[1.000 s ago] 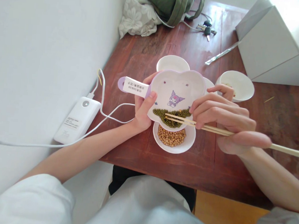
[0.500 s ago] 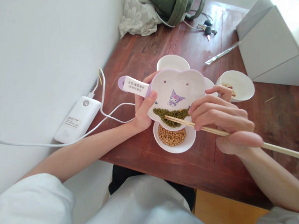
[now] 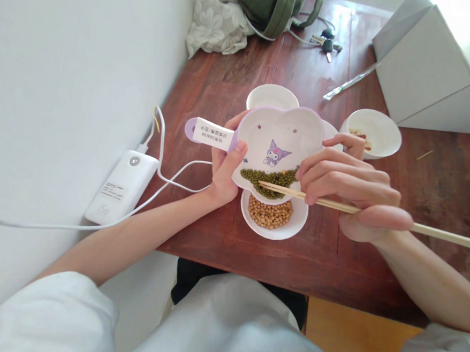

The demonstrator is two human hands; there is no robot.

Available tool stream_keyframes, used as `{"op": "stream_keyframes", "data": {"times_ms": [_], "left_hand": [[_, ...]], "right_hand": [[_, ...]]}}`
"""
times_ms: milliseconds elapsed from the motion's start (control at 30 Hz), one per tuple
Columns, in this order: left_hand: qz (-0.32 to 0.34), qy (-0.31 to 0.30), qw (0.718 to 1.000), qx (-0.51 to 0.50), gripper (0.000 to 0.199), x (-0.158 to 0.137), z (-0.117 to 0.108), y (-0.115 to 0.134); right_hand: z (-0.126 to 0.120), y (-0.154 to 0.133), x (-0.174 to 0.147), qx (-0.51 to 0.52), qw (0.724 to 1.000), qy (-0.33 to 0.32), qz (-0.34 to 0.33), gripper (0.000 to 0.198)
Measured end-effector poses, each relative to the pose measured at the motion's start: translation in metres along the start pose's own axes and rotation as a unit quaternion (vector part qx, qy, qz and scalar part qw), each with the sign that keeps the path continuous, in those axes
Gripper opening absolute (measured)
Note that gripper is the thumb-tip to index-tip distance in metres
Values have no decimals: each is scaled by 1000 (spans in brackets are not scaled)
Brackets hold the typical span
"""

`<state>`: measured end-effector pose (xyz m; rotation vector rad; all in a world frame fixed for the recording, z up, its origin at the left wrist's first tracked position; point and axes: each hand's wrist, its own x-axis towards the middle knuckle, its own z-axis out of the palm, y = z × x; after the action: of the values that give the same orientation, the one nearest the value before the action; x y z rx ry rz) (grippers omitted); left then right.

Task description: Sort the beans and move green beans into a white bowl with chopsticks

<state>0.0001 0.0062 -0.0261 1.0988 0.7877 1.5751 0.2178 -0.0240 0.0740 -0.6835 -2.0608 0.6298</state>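
Observation:
My left hand (image 3: 228, 165) grips a cloud-shaped white bowl (image 3: 261, 143) with a lilac rim and a labelled handle, thumb over its edge. The bowl is tilted, and green mung beans (image 3: 270, 188) lie along its near side. In my right hand (image 3: 350, 192) is a pair of wooden chopsticks (image 3: 329, 203), their tips among the mung beans. The right fingers also overlap the bowl's right edge. Below the tilted bowl stands a white bowl (image 3: 296, 223) of yellow soybeans (image 3: 270, 215), partly covered by it.
Behind are a white bowl (image 3: 272, 97) and, at right, another white bowl (image 3: 383, 134) with nuts in it. A white power bank (image 3: 122, 187) with a cable lies left by the wall. A white box (image 3: 423, 71), keys (image 3: 328, 44) and a green bag (image 3: 263, 6) stand farther back.

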Motion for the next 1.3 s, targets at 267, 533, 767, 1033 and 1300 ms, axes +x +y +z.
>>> {"op": "stream_keyframes", "data": {"times_ms": [267,533,767,1033,1300], "left_hand": [[9,-8,1000,4,24,1,3,5],[21,9,998,-52,24,3,8,6],[15,6,1000,-24,24,3,7,6],[34,-3,998,-45,23,5,8,3],[41,13,997,-59,18,2,6,3]], "right_hand": [[0,4,-2,-7,1000,7,-11,76],[0,3,1,-9,1000,6,-26,76],[0,-1,3,15,1000,7,0,80],[-1,-1,-1,6,1000,-7,19,82],[1,-1,0,11,1000,3,8,79]]}}
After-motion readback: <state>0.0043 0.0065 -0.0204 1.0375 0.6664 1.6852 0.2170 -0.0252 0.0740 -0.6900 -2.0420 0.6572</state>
